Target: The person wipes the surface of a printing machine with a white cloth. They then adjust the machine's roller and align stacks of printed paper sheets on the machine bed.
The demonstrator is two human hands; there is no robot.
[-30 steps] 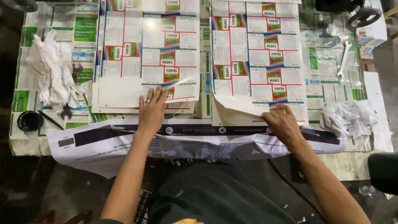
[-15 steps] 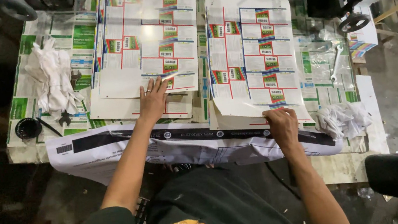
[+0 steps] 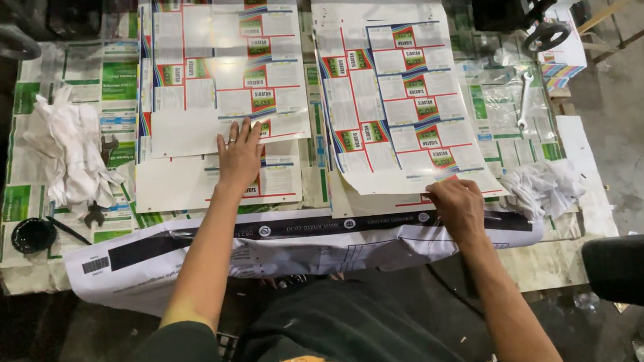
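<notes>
Evidently thin, floppy printed sheets: left hand (image 3: 240, 157) flat, fingers spread, pressing left stack (image 3: 217, 95). Right hand (image 3: 459, 207) curled, pinching right sheet (image 3: 394, 98) at counter (image 3: 561, 258) front edge; best grip is by edges w/ both hands.

This is appearing to be a printing or packaging workshop: the bench (image 3: 593, 254) is carrying two stacks of large printed carton sheets (image 3: 398, 102), all repeating the same red, green and white panel layout. Dark machinery with a handwheel (image 3: 546, 36) is standing along the far edge of the bench. A spanner (image 3: 523, 99), a wad of white rags (image 3: 73, 150) and a small black ink pot (image 3: 32, 234) are lying among the sheets, above a bare concrete floor (image 3: 642, 117).
</notes>
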